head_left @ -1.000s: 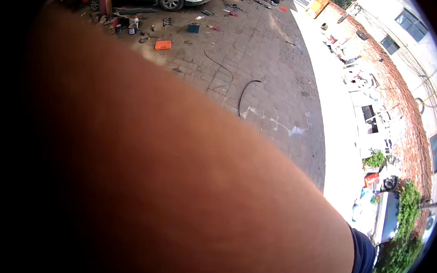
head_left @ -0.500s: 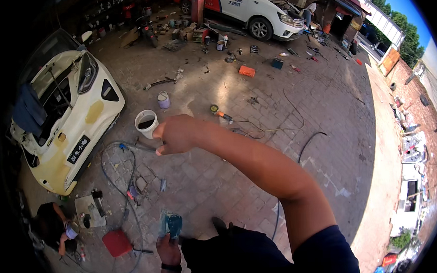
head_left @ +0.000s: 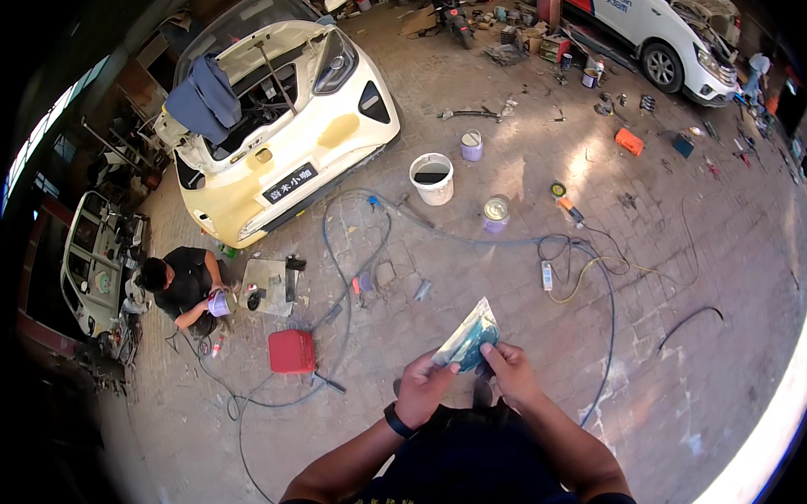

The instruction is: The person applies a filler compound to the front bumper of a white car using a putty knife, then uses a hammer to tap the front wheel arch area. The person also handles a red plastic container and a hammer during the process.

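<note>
Teal flat piece (head_left: 469, 341), pale-edged, held two-handed

1. Piece: pinched between my left hand (head_left: 423, 386) and right hand (head_left: 512, 373), fingers closed on it.
2. White bucket (head_left: 437, 191): beyond my hands, well apart.
3. Cream car (head_left: 287, 222): farther off, left; ochre patches (head_left: 339, 130) on its front.

Progress, judged: patches look applied; piece off the car; remaining work, cannot tell.
Change: half a second ago my right hand stretched out near the bucket, the left alone holding the piece.
</note>
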Action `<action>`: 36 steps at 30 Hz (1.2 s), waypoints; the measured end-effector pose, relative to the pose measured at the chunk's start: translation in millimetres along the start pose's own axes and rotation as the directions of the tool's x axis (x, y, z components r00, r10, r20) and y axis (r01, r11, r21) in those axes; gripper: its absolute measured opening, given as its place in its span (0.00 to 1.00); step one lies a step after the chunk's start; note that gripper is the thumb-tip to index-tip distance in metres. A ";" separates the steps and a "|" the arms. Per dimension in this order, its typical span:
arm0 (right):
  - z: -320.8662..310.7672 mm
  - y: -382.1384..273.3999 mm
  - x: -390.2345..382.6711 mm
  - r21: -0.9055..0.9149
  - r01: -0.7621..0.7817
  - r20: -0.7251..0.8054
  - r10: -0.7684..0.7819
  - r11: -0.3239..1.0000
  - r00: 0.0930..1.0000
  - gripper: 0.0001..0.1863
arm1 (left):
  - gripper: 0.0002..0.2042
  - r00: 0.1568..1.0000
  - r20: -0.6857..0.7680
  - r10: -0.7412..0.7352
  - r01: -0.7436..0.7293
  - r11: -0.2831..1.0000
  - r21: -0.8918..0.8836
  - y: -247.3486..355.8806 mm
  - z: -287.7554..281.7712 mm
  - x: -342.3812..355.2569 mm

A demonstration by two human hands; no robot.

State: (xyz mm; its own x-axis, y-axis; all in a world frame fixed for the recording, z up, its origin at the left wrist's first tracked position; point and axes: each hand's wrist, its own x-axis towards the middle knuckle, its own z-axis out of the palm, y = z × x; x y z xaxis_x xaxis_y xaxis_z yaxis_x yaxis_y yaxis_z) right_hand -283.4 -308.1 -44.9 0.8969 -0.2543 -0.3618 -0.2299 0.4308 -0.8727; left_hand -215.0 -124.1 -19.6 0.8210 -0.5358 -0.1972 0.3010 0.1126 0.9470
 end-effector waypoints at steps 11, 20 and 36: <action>-47.4 -85.6 2.9 -0.061 0.346 -0.203 -0.351 0.936 0.914 0.11 | 0.15 0.993 -0.064 0.099 -0.099 0.995 0.006 46.9 13.7 34.7; -67.1 -68.8 28.1 0.261 0.262 -0.197 -0.214 0.929 0.957 0.07 | 0.17 0.994 -0.068 0.090 -0.097 0.991 -0.095 53.6 38.6 49.0; -91.8 -165.5 130.1 -0.096 0.480 -0.096 -0.488 0.872 0.867 0.07 | 0.17 0.995 0.023 -0.093 0.093 0.886 -0.455 64.6 74.5 202.1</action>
State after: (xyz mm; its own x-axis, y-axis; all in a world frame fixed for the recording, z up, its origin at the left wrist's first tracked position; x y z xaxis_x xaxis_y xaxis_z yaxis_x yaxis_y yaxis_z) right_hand -163.3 -492.0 22.4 0.8542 -0.5137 0.0808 0.1937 0.1702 -0.9662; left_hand -65.7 -287.5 20.6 0.7781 -0.5630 -0.2785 0.5637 0.4304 0.7050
